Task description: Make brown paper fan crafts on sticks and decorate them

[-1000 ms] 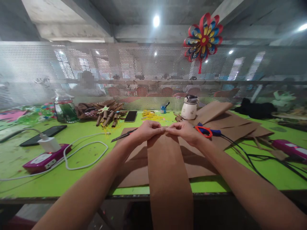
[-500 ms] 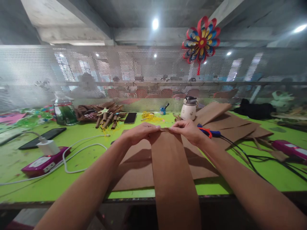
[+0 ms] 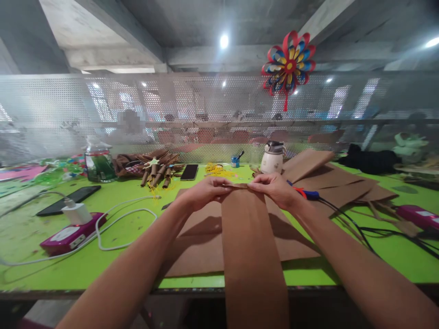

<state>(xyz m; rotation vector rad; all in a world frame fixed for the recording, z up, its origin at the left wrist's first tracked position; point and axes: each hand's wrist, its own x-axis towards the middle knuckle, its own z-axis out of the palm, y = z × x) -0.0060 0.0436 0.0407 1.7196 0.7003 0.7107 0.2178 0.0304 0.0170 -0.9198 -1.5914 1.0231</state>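
Observation:
A long strip of brown paper (image 3: 250, 246) runs from the table's middle down over its near edge. My left hand (image 3: 205, 192) pinches the strip's far end at the left corner. My right hand (image 3: 274, 188) pinches the same end at the right corner, fingers closed on the paper. Both hands hold the end a little above a wider brown sheet (image 3: 199, 242) lying flat on the green table (image 3: 68, 256). Orange-handled scissors (image 3: 303, 193) lie just behind my right wrist, partly hidden by it.
At left lie a pink power bank (image 3: 70, 234) with a white charger and cable, and a dark phone (image 3: 68, 200). Further back stand a glass jar (image 3: 99, 162), rolled paper tubes (image 3: 156, 171), another phone (image 3: 190, 172), a white mug (image 3: 271, 160), more brown sheets (image 3: 336, 183). Black cables (image 3: 377, 233) cross the right.
Both hands have lifted the strip's far end slightly and moved it a little away from me. The view has tilted a bit; the scissors are now more hidden behind my right wrist.

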